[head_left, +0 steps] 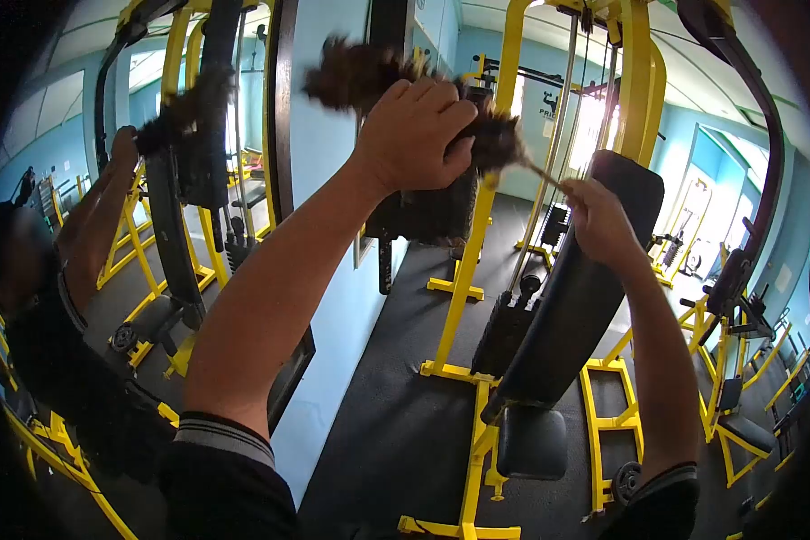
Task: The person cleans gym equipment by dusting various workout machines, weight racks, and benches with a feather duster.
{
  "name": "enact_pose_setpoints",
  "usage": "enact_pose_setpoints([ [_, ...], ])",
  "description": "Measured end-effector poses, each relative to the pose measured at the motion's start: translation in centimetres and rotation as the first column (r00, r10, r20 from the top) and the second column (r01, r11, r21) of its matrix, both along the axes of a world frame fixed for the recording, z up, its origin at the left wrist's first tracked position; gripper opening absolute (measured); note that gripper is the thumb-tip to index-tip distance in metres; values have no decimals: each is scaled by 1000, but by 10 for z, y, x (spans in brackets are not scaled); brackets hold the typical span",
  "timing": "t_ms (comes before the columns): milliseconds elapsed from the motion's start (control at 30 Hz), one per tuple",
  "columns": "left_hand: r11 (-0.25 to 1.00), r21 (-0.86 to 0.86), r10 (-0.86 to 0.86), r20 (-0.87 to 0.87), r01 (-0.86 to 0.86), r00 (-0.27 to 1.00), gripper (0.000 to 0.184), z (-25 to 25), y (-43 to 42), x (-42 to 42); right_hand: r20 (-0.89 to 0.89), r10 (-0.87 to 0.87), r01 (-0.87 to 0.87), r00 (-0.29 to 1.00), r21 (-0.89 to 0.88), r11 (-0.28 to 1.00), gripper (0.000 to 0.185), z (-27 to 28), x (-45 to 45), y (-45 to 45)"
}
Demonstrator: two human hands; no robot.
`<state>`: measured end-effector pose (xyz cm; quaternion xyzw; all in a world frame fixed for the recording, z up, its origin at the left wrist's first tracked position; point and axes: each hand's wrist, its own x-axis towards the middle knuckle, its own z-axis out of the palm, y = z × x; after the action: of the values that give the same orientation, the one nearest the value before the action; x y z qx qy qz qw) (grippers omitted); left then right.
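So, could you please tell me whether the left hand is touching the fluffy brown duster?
Touching: the head view shows the left hand closed on the fluffy brown duster, with its dark fluff showing on both sides of the fist.

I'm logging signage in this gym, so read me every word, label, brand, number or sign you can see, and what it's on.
"PRI", rest unclear: far wall, beneath a black figure.
Weight stack: any markings too small to read.
Weight plate: any lettering too small to read.
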<state>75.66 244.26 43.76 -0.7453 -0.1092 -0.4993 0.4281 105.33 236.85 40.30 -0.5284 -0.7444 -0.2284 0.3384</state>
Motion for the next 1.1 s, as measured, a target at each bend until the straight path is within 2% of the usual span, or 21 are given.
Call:
enact_pose_setpoints([
  [67,1000,12,-2,48,1,999,34,3,-8,8,104,42,-60,994,178,982,30,-16,13,-3],
  [100,1000,20,-9,92,8,996,34,4,-12,11,103,45,-64,994,182,981,30,-29,15,-4],
  [167,1000,-6,-15,116,16,993,36,5,-20,13,-57,103,-94,993,148,985,40,-57,14,-11],
  [200,999,-32,-26,141,31,990,37,6,-25,12,-60,101,-91,993,152,984,40,-68,10,-21],
  [267,997,-73,22,137,-12,990,39,2,-33,13,-55,-73,60,996,-214,975,49,-84,-1,-39],
  [300,991,-121,70,127,-55,989,41,-1,-35,14,-62,-78,63,995,-205,977,49,-90,-3,-46],
  [367,995,-93,33,110,-23,993,42,-3,-37,14,-28,-167,153,986,-272,950,54,-100,-5,-57],
  [400,986,-158,75,110,-57,991,43,-5,-43,14,-35,-178,163,983,-268,950,54,-114,-6,-57],
  [467,953,-281,145,91,-114,985,46,-10,-53,17,-244,-90,46,965,-182,982,55,-146,-8,-55],
  [500,955,-278,130,81,-103,988,46,-14,-51,17,-255,-103,58,961,-180,982,55,-152,-10,-61],
  [567,972,-200,152,113,-127,982,49,-27,-40,19,-159,-108,32,981,-418,908,62,-165,-13,-76],
  [600,950,-284,151,61,-127,987,53,-28,-47,20,-174,-124,41,977,-417,908,62,-177,-12,-79],
  [633,952,-283,134,47,-115,990,53,-34,-50,22,-234,-99,-2,967,-396,918,63,-194,-9,-81],
  [700,934,-292,227,45,-205,973,56,-48,-53,26,-313,-95,-31,945,-376,926,64,-216,-9,-89],
  [767,920,-334,224,22,-204,974,58,-62,-45,27,-199,-93,-15,976,-483,876,62,-232,-14,-100],
  [867,844,-465,287,-32,-269,957,62,-89,-41,31,-286,-62,-90,956,-490,867,61,-265,-18,-114],
  [900,851,-456,262,-60,-260,963,62,-100,-38,32,-314,-87,-82,945,-486,870,61,-280,-23,-115],
  [967,770,-577,282,-76,-273,956,67,-122,-35,34,-467,-88,-216,880,-556,803,60,-304,-32,-116],
  [1000,769,-577,272,-93,-275,958,67,-131,-39,39,-446,-121,-216,887,-631,746,61,-299,-34,-124],
  [1067,646,-716,312,-66,-263,948,68,-146,-47,44,-467,-128,-224,875,-626,747,61,-296,-35,-141],
  [1100,644,-715,308,-84,-273,948,68,-152,-49,46,-471,-125,-226,873,-619,752,62,-297,-37,-145],
])
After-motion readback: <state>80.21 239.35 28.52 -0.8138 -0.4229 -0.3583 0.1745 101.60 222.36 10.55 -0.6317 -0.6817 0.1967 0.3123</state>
